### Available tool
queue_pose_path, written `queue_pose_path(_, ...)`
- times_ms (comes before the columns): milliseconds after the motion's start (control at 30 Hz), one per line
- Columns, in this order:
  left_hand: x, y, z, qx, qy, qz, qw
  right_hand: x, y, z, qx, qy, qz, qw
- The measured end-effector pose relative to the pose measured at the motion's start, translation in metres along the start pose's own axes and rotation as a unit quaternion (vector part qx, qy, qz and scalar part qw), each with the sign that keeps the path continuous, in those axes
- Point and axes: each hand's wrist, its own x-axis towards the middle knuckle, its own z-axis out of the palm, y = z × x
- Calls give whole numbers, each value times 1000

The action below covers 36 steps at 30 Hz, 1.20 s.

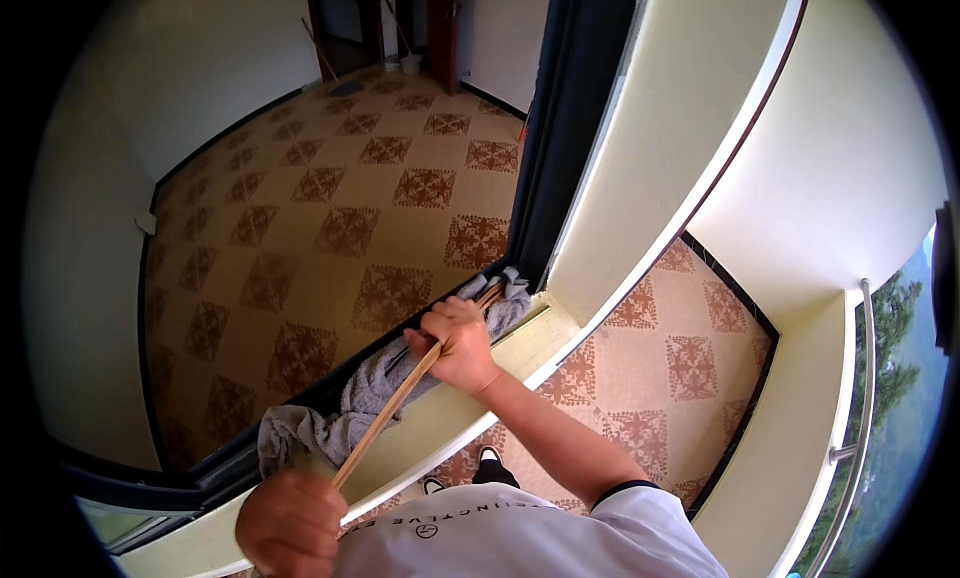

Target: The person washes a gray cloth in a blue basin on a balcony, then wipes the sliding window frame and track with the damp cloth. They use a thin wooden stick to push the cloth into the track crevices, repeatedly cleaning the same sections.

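A thin wooden stick runs slantwise over a pale window sill. My right hand is closed around its upper part. Lower left, my left hand grips the near end and is blurred. A wet-looking grey cloth lies bunched along the bottom track of the dark window frame. The stick's far end meets the cloth in the frame's corner, where folds partly hide the tip. A narrow yellowish strip lies on the sill near that corner.
Beyond the frame is a room with a patterned tile floor, a brown door, a pale bucket and a long-handled tool against the wall. On my side, a metal railing tops the balcony wall.
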Motion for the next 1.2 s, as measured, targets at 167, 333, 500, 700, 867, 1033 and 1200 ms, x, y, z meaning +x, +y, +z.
queue_pose_path(167, 15, 3, -4, -76, -74, -27, 994, -8, 0, -2, -5, 56, 17, 998)
queue_pose_path(333, -13, -14, 4, -57, 19, -48, 997, 0, 31, -1, -30, 129, -17, 991)
queue_pose_path(500, -6, 11, 16, -8, 129, -24, 991, -7, -10, 16, 9, 112, 26, 993)
queue_pose_path(700, -21, -12, 3, -50, 46, -35, 997, 2, 30, 6, -34, 113, -22, 993)
queue_pose_path(867, -17, 5, 8, -29, 161, -10, 986, -2, 10, 11, -12, 80, -10, 997)
queue_pose_path(1033, -23, -7, 2, -12, 246, -89, 965, 0, 30, 5, -78, 74, -17, 994)
queue_pose_path(1200, -25, -16, -26, -98, 349, -139, 921, 1, 26, 5, -131, 52, 33, 989)
